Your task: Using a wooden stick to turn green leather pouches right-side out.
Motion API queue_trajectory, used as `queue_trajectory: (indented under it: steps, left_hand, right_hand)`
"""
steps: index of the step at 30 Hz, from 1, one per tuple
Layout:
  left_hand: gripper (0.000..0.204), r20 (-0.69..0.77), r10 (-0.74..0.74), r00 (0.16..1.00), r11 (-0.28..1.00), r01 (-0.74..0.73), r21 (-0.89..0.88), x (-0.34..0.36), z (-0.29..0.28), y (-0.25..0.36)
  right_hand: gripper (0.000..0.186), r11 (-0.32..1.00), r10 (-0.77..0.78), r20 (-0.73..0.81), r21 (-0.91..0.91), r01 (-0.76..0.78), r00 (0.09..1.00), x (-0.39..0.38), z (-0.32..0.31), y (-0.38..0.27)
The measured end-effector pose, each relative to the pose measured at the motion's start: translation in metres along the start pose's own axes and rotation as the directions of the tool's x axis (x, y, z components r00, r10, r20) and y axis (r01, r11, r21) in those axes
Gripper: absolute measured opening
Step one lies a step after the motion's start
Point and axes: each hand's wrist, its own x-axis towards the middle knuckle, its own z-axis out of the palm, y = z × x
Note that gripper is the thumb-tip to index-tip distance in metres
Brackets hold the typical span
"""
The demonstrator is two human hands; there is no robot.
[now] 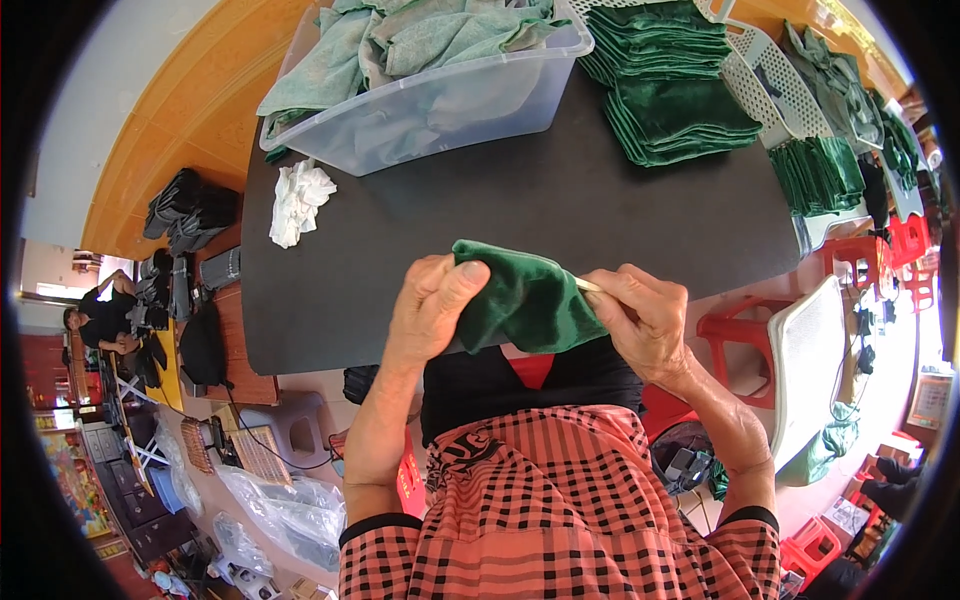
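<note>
Hands [540, 310] pinching green pouch [525, 300] (velvety) — clear bin [450, 100], stacked cloths [670, 90] beyond

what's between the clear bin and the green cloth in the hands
In the head view, only bare dark tabletop separates the clear bin and the green cloth.

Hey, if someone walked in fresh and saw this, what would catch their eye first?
At the centre, the left hand and right hand grip a dark green velvet cloth piece above the black tabletop. Behind, a clear plastic bin of pale green cloths stands beside stacks of folded green velvet.
</note>
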Motion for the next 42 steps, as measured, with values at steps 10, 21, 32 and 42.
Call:
queue_trajectory:
  steps: [10,21,32,42]
  left_hand:
    - [0.058,0.074,-0.233,0.97,0.948,0.243,-0.205,-0.005,-0.007,0.002]
    - [0.062,0.091,-0.274,0.958,0.877,0.287,-0.386,-0.014,-0.003,0.0]
    - [0.063,0.066,-0.299,0.952,0.879,0.302,-0.369,-0.019,-0.002,-0.008]
    - [0.052,0.054,-0.243,0.968,0.912,0.248,-0.328,-0.01,0.004,-0.009]
  right_hand:
    - [0.018,0.988,-0.026,0.075,-0.149,0.037,0.997,0.005,-0.011,-0.002]
    - [0.02,0.989,-0.069,0.062,-0.127,0.076,0.996,0.01,-0.002,-0.007]
    - [0.018,0.985,-0.072,0.084,-0.153,0.084,0.994,0.009,-0.007,0.0]
    - [0.016,0.992,0.097,0.104,-0.086,-0.089,0.99,0.002,-0.004,-0.007]
